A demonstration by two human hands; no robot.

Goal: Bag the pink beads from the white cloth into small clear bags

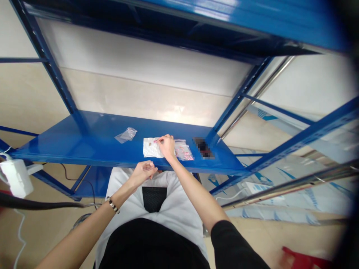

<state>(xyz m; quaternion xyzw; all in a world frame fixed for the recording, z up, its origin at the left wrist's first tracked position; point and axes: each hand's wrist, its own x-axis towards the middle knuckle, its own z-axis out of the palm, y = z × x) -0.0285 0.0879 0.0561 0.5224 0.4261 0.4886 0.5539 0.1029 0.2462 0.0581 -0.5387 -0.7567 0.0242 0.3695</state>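
Observation:
My right hand [167, 145] is over a white sheet [150, 150], perhaps tissue or cloth, on the blue shelf. Its fingertips are pinched together beside a few tiny pink pieces [155, 141]; anything between them is too small to name. A small brownish piece [150, 144] lies on the sheet to the left. Just right of this hand is a clear plastic bag [183, 150] with several pink and red bits in it. My left hand [145, 172] hangs in front of the shelf edge, above my lap, fingers curled and thumb towards them. What it holds, if anything, cannot be made out.
Another clear plastic bag [126, 135] lies farther left on the blue shelf [92, 145]. A dark, pixelated flat object [203, 148] is at the right. Blue rack posts rise on both sides, and an upper shelf [174, 26] overhangs. A white device [17, 178] with cables is at left.

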